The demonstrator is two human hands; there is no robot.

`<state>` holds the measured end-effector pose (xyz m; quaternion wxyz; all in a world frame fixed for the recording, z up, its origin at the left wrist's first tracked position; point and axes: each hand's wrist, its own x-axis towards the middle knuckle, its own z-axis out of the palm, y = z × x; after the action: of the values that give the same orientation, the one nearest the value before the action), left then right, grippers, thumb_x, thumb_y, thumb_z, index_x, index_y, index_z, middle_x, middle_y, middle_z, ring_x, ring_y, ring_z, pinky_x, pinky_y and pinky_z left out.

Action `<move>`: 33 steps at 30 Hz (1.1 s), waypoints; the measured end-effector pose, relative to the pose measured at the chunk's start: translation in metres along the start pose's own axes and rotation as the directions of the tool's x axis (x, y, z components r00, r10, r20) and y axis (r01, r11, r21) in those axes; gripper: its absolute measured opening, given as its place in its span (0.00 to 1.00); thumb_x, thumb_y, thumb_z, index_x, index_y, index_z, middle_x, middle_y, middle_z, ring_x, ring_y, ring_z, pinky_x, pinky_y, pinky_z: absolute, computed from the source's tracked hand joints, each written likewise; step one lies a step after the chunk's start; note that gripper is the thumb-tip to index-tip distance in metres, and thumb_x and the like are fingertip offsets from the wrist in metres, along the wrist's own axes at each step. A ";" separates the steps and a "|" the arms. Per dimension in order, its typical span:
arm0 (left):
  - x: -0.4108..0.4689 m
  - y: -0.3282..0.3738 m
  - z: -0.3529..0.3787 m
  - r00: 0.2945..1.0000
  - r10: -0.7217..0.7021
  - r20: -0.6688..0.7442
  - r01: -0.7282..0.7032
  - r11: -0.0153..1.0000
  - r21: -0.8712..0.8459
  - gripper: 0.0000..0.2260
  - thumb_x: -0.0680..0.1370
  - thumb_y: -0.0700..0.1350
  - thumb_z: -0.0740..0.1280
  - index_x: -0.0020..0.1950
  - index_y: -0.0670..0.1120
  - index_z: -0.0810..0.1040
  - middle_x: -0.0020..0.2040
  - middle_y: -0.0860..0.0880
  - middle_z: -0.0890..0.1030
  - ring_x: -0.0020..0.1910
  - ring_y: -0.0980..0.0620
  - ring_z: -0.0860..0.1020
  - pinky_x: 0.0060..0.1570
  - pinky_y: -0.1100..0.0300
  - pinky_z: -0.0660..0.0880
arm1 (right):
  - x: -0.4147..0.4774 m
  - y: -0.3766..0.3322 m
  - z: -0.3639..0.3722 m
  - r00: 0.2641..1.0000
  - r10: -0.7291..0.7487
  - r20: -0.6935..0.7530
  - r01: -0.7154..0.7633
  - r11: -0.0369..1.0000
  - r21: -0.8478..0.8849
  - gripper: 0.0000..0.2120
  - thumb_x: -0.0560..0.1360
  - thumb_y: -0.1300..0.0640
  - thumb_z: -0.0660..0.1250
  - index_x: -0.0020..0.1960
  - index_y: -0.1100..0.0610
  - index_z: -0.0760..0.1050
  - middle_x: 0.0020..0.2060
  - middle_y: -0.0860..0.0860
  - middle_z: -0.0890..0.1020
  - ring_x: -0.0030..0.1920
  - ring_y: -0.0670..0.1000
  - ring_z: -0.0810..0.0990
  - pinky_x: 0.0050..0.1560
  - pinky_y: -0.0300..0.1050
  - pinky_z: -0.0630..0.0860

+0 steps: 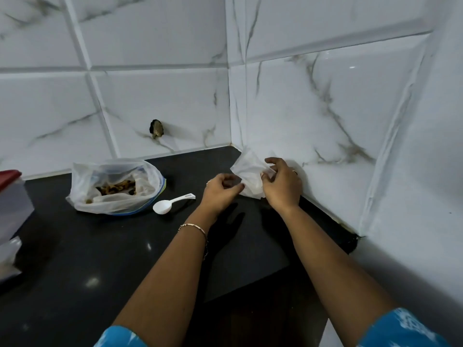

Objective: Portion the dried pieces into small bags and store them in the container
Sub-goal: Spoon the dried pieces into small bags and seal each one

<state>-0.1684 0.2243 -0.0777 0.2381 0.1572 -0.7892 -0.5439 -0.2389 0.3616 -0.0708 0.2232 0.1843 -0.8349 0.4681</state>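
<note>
Nearest, black countertop (100, 259) under both forearms. At mid-depth, left hand (220, 190) and right hand (281, 185) pinching a small clear bag (248, 171) with curled fingers, held above the counter by the right-hand tiled wall (325, 108). Left of these, white scoop (170, 204) lying flat. Farther left, large open bag (112, 186) holding dried pieces (117, 187). At far left edge, red-lidded container (12, 196).

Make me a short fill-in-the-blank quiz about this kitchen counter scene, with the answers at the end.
1. Both hands hold a small ____ bag near the wall corner.
2. The white spoon lies on the ____ counter.
3. The dried pieces sit inside the big ____.
4. The container has a ____ lid.

Answers: white; black; bag; red
</note>
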 end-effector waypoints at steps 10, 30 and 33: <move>-0.032 0.020 -0.057 0.984 -0.152 -0.091 0.078 0.833 -0.547 0.23 0.77 0.51 0.70 0.67 0.48 0.66 0.62 0.47 0.77 0.53 0.51 0.78 0.46 0.58 0.74 | -0.040 -0.053 0.010 0.957 -0.078 0.279 -0.070 0.871 0.486 0.05 0.76 0.56 0.69 0.46 0.58 0.80 0.42 0.51 0.83 0.44 0.48 0.81 0.45 0.39 0.76; -0.082 -0.012 -0.254 0.854 0.136 -0.503 -0.180 0.983 -0.039 0.08 0.72 0.40 0.75 0.43 0.51 0.78 0.42 0.47 0.83 0.42 0.48 0.81 0.44 0.54 0.79 | -0.111 -0.215 0.122 0.872 -0.249 0.422 -0.137 0.703 0.698 0.06 0.76 0.54 0.68 0.53 0.50 0.78 0.50 0.46 0.83 0.53 0.46 0.81 0.58 0.46 0.77; -0.079 -0.022 -0.254 0.851 0.134 -0.509 -0.184 0.982 -0.049 0.06 0.74 0.38 0.73 0.44 0.48 0.79 0.42 0.49 0.84 0.43 0.50 0.82 0.47 0.54 0.80 | -0.111 -0.216 0.139 0.898 -0.229 0.376 -0.107 0.715 0.691 0.09 0.78 0.54 0.66 0.57 0.54 0.78 0.52 0.46 0.82 0.56 0.46 0.79 0.63 0.48 0.75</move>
<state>0.0364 0.0578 -0.0391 0.4868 0.2161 -0.6830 -0.4999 -0.0626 0.1455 -0.0447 -0.0395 0.3825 -0.6179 0.6858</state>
